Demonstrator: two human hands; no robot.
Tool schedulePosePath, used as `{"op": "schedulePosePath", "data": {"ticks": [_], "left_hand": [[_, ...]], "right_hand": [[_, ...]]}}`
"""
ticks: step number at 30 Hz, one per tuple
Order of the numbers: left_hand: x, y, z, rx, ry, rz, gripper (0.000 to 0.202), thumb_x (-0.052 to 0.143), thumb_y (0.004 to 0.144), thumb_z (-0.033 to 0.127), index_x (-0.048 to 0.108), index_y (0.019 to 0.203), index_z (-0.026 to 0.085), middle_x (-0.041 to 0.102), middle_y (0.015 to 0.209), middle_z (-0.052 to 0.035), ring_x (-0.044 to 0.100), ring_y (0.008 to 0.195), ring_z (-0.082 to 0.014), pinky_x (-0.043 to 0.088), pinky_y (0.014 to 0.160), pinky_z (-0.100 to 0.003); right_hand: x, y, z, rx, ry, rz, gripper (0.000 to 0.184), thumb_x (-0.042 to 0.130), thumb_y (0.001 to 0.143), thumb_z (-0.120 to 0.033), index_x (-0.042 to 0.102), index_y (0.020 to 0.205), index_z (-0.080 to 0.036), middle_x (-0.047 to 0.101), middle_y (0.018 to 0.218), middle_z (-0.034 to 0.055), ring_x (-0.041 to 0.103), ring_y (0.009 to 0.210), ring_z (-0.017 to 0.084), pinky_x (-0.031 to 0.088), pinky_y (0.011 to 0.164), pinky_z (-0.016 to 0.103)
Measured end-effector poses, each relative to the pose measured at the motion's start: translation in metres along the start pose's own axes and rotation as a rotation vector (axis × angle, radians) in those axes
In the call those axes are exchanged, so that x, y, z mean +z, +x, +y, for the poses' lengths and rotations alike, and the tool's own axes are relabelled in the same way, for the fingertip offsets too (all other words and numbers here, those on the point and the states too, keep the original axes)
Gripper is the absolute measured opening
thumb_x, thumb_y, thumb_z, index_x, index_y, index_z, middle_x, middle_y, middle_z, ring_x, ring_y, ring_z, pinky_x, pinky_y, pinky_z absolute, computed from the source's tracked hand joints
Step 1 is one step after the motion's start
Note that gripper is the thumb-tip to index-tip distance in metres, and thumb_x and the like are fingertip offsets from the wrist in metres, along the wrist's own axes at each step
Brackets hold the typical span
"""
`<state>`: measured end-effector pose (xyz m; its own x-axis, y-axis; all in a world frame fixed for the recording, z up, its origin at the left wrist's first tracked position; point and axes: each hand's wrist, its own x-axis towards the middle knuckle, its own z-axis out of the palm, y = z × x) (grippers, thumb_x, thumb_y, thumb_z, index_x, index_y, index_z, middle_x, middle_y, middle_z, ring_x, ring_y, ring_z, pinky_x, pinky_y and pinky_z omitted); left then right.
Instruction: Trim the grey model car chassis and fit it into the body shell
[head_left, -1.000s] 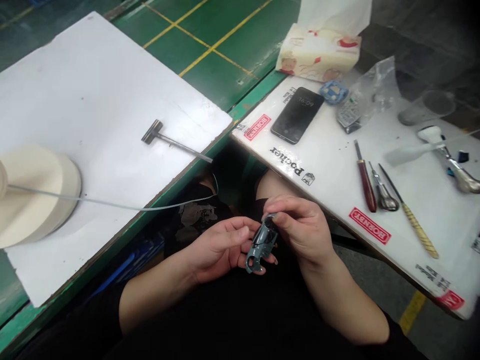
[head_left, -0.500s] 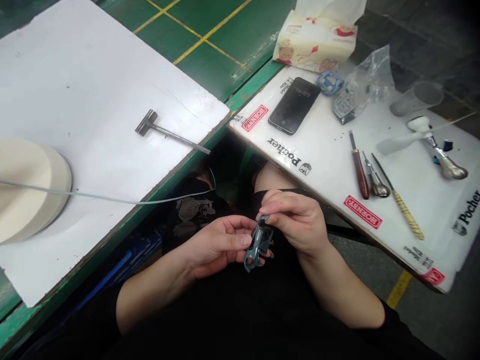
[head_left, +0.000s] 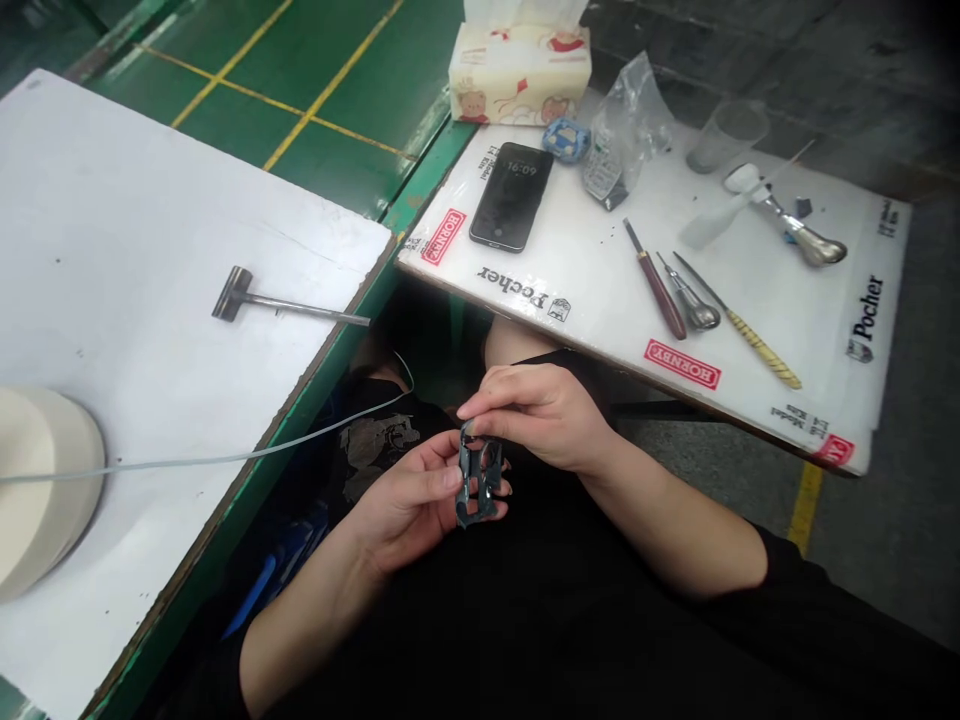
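Above my lap, my left hand (head_left: 420,487) grips a small dark grey model part (head_left: 463,497) with openings in it, thumb along its left side and fingers behind. The part looks glossy and frame-like. My right hand (head_left: 529,412) is closed in a pinch at the part's upper end, thumb and forefinger touching there. Its fingertips cover that end, so I cannot see whether anything small sits between them.
A metal hammer (head_left: 238,292) and a cream round block (head_left: 56,480) lie on the left white board; a thin cord crosses there. On the right board are a phone (head_left: 511,197), tissue pack (head_left: 521,75), plastic bag (head_left: 626,130), cup (head_left: 727,135), brush (head_left: 720,215) and several handled tools (head_left: 660,290).
The view has shifted, so the boards sit differently in frame. The part has turned more upright, showing its openings. Both hands still hold it, the right at its upper end.
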<state>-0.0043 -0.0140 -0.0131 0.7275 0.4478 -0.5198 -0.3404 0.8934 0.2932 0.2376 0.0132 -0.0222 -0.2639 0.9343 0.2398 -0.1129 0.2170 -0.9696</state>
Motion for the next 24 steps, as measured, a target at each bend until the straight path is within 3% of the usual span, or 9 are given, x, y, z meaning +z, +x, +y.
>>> {"op": "schedulePosePath", "data": {"ticks": [4,9,16,24], "left_hand": [[-0.0002,-0.0008,0.0015,0.001,0.013,0.026,0.051,0.116,0.084,0.029,0.088,0.125,0.017,0.089,0.119,-0.0095,0.090,0.104,-0.0244,0.079,0.097,-0.042],[-0.0023,-0.0021,0.0017,-0.021,-0.010,0.056,0.051,0.115,0.085,0.029,0.087,0.127,0.018,0.091,0.117,-0.0071,0.090,0.106,-0.0238,0.080,0.105,-0.050],[-0.0039,-0.0006,-0.0021,0.066,0.025,0.043,0.048,0.112,0.090,0.033,0.088,0.129,0.018,0.092,0.123,-0.0080,0.093,0.107,-0.0245,0.080,0.092,-0.035],[-0.0078,0.0044,-0.0025,0.069,0.016,-0.001,0.050,0.112,0.091,0.037,0.088,0.131,0.019,0.094,0.128,-0.0090,0.095,0.109,-0.0244,0.080,0.092,-0.033]], "right_hand": [[0.0011,-0.0007,0.0026,-0.029,-0.006,0.006,0.018,0.100,0.104,-0.020,0.100,0.119,-0.029,0.094,0.101,0.0026,0.087,0.092,0.017,0.068,0.085,0.025],[0.0016,-0.0014,0.0030,-0.036,0.006,0.009,0.018,0.099,0.104,-0.019,0.100,0.119,-0.029,0.095,0.103,0.0024,0.089,0.092,0.017,0.070,0.087,0.025],[0.0028,-0.0012,0.0038,-0.032,0.037,0.034,0.018,0.099,0.104,-0.019,0.100,0.119,-0.029,0.095,0.103,0.0023,0.090,0.091,0.016,0.070,0.085,0.023],[0.0019,-0.0004,0.0071,0.001,0.093,0.038,0.018,0.099,0.103,-0.021,0.100,0.119,-0.029,0.095,0.102,0.0029,0.089,0.089,0.016,0.070,0.084,0.023]]}}
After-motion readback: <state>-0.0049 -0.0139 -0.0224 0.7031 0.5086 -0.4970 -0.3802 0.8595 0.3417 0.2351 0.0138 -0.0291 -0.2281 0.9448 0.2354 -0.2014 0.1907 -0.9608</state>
